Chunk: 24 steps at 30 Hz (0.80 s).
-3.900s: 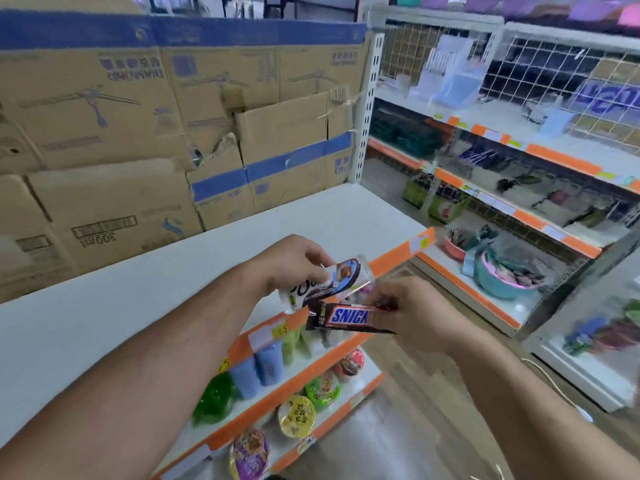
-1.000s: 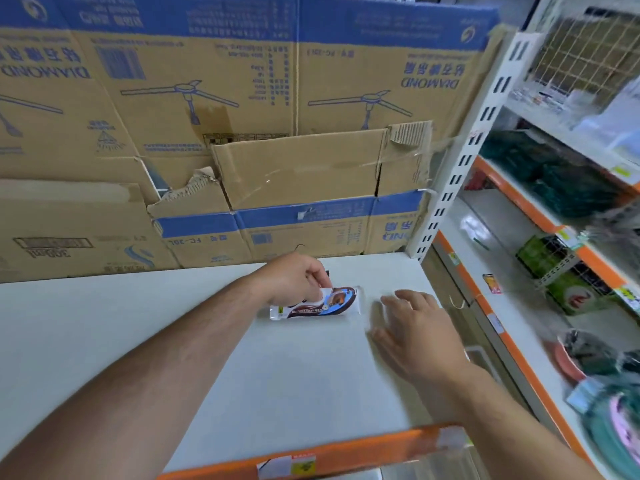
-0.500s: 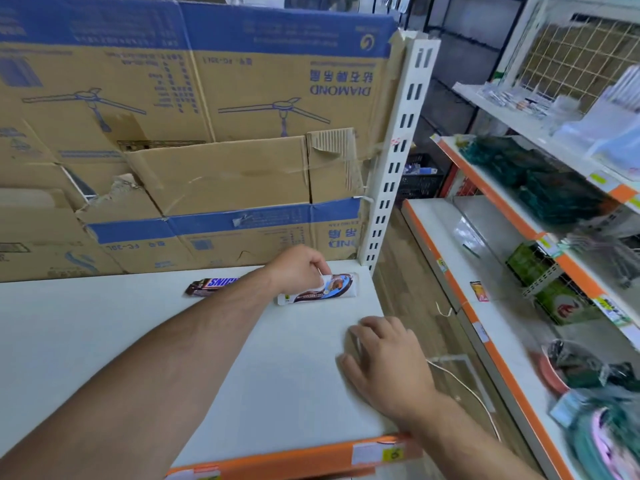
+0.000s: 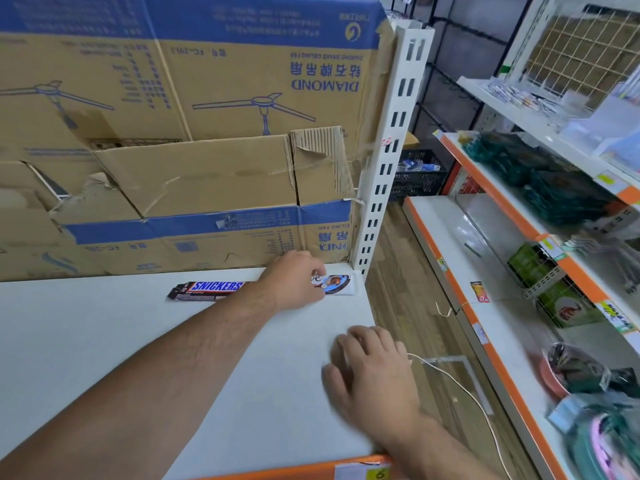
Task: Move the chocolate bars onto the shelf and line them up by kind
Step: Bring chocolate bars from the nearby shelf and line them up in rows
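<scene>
White bar (image 4: 338, 285) partly under left grip (image 4: 294, 282)

Both arms are bare, with uncovered skin running right to the frame's edge. The left forearm (image 4: 173, 375), coming in from 7 o'clock, fills much of the lower picture and has fine hair along its upper side. The left hand (image 4: 294, 282) is bare, its knuckles rounded. The right forearm (image 4: 450, 448) enters from 5 o'clock, lightly haired. The right hand (image 4: 370, 368) is bare too, and its fingers (image 4: 337, 355) are smeared by motion blur.
</scene>
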Each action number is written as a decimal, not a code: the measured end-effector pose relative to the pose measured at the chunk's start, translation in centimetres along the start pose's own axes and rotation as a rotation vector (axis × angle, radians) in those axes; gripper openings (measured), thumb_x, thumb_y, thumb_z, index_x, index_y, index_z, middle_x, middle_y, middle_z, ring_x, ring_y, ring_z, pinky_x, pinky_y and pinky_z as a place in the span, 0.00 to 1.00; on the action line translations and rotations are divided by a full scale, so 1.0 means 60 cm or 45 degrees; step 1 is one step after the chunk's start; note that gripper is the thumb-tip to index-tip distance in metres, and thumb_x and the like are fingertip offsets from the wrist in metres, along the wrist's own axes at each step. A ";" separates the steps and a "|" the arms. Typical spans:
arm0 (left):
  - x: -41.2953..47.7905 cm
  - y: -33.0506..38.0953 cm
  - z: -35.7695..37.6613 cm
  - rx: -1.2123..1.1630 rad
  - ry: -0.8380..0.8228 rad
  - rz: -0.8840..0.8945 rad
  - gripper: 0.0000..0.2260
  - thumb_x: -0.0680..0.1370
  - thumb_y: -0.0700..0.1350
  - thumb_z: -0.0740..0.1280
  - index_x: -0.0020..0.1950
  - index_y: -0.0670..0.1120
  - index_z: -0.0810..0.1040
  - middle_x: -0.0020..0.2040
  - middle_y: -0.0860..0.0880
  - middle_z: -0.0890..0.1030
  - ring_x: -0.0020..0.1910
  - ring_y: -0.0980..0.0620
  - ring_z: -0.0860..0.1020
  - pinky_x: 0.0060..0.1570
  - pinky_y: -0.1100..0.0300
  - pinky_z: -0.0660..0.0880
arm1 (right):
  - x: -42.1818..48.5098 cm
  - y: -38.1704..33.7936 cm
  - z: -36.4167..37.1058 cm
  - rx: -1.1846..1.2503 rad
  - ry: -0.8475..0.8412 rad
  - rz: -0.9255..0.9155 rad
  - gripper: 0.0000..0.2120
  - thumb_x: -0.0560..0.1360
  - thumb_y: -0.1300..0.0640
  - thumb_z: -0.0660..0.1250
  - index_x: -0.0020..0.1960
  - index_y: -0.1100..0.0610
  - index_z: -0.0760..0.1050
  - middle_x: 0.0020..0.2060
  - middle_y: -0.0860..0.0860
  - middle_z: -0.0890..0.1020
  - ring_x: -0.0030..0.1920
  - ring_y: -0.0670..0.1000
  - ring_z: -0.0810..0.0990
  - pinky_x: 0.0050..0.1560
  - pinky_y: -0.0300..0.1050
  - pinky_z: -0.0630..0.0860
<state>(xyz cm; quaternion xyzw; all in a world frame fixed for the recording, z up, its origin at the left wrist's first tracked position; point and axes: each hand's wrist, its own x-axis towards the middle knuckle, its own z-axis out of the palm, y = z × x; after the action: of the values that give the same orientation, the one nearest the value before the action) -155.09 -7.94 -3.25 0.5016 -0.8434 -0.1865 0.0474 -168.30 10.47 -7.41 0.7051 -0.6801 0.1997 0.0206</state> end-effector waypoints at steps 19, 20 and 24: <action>-0.111 0.005 0.017 0.103 0.153 0.034 0.20 0.76 0.54 0.65 0.69 0.55 0.73 0.67 0.55 0.74 0.67 0.51 0.67 0.68 0.53 0.64 | 0.003 -0.006 -0.011 -0.080 -0.113 0.022 0.14 0.71 0.41 0.62 0.45 0.50 0.77 0.48 0.48 0.78 0.49 0.56 0.76 0.41 0.49 0.70; -0.127 0.005 0.019 0.107 0.162 0.027 0.20 0.76 0.55 0.65 0.69 0.55 0.73 0.67 0.55 0.73 0.67 0.51 0.67 0.68 0.52 0.63 | 0.005 -0.009 -0.013 -0.102 -0.146 0.027 0.14 0.70 0.41 0.61 0.44 0.50 0.77 0.47 0.48 0.79 0.48 0.56 0.76 0.40 0.48 0.71; -0.192 -0.004 0.019 0.084 0.181 -0.036 0.20 0.77 0.55 0.65 0.69 0.55 0.73 0.68 0.56 0.73 0.68 0.52 0.66 0.70 0.56 0.62 | 0.016 -0.028 -0.029 -0.147 -0.285 0.029 0.18 0.69 0.40 0.61 0.50 0.50 0.79 0.51 0.49 0.80 0.51 0.56 0.77 0.43 0.49 0.74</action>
<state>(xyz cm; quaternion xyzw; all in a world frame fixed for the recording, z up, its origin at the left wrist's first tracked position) -149.53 2.20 -3.14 0.5268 -0.8364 -0.1233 0.0879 -167.13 10.21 -5.11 0.7128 -0.6966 0.0806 -0.0171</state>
